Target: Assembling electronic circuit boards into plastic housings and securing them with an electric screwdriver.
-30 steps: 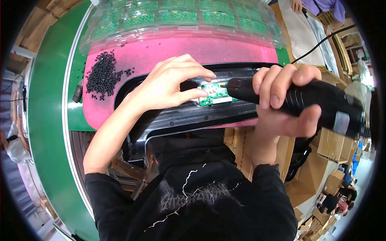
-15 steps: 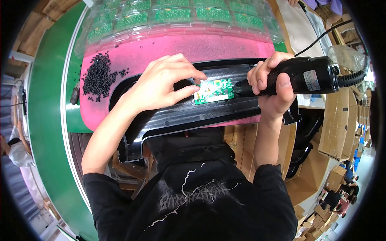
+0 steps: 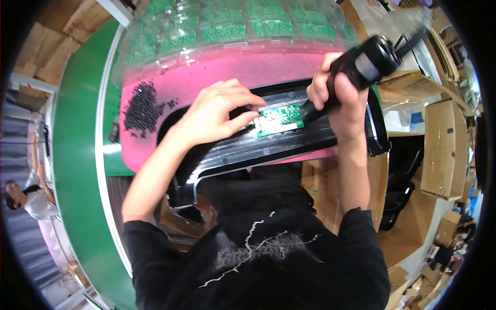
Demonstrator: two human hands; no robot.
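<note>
A small green circuit board (image 3: 279,122) lies inside a long black plastic housing (image 3: 243,155) in front of me. My left hand (image 3: 214,111) comes in from the left, its thumb and index finger closed on the board's left end. My right hand (image 3: 341,101) is wrapped round a thick black electric screwdriver (image 3: 369,63). The tool slants, its cabled rear end up to the far right and its dark front end at the board's right edge. Its tip is blurred, so I cannot tell whether it touches the board.
Beneath the housing is a pink mat (image 3: 222,64) on a green table (image 3: 77,155). A heap of small black screws (image 3: 140,111) sits at the mat's left. Clear plastic trays (image 3: 222,31) of green boards stand along the far side. Cardboard boxes (image 3: 444,150) are at the right.
The screwdriver has tilted, its rear end swinging up and away from me, with my right hand turning along. My left hand stays at the board's left end. The whole view has shifted slightly.
</note>
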